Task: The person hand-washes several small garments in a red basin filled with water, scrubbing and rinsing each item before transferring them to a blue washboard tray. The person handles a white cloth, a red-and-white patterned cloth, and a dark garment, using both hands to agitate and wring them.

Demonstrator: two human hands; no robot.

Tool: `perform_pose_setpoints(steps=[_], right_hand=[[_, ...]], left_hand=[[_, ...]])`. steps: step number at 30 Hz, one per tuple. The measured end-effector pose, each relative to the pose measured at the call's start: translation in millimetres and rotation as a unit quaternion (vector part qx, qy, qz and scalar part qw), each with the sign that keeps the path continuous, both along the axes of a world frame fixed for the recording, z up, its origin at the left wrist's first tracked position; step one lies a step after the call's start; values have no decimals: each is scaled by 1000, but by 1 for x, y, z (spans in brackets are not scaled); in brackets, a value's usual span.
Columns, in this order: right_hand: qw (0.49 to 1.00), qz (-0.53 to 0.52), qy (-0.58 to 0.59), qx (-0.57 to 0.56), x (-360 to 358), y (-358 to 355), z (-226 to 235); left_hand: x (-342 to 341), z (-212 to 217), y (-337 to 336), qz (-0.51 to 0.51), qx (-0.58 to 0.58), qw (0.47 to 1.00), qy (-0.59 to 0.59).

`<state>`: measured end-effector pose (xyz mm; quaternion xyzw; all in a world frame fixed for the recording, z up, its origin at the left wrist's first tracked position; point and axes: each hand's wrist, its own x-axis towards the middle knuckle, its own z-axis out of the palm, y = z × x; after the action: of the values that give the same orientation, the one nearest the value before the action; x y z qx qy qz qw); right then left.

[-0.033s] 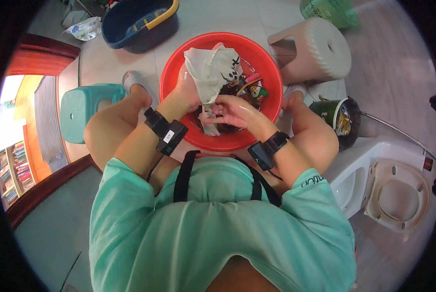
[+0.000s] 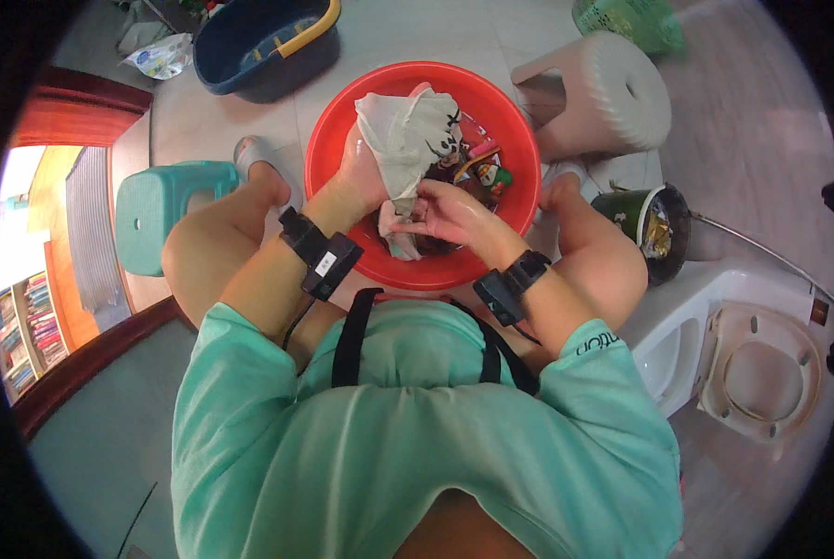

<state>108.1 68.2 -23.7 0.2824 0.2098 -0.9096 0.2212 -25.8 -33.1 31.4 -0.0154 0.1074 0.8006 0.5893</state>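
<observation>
A wet white cloth (image 2: 400, 132) with black line drawings hangs over my left hand (image 2: 365, 171), above the far left part of a red basin (image 2: 532, 177). Most of the left fingers are hidden behind the cloth; a fingertip shows at its far edge. My right hand (image 2: 452, 214) is at the cloth's lower end, thumb and finger pinching it, with the other fingers loosely bent. Below the hands, a pale pinkish cloth (image 2: 402, 242) lies in the basin. Dark fabric and a colourful patterned piece (image 2: 493, 177) lie in the basin's right part.
A dark blue tub (image 2: 258, 56) with a yellow handle stands far left. Stools flank me, one teal (image 2: 161, 216), one beige (image 2: 612, 98). To the right are a bin (image 2: 657, 228), a white toilet (image 2: 682, 345) and a green basket (image 2: 626, 23).
The white cloth has shifted very slightly to the right. My right fingers have drawn a little closer together at its lower end.
</observation>
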Motion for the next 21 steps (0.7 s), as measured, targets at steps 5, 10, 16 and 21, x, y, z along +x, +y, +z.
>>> perform_pose_setpoints(steps=[5, 10, 16, 21], right_hand=[[957, -134, 96, -238, -10, -1, 9], [929, -338, 135, -62, -27, 43, 37], [943, -300, 132, 52, -24, 64, 24], [953, -275, 113, 54, -18, 59, 2]], left_hand=[[17, 5, 13, 35, 38, 997, 55], [7, -36, -6, 34, 42, 998, 37], [2, -136, -53, -173, -438, 801, 369], [84, -199, -55, -283, -555, 398, 674]])
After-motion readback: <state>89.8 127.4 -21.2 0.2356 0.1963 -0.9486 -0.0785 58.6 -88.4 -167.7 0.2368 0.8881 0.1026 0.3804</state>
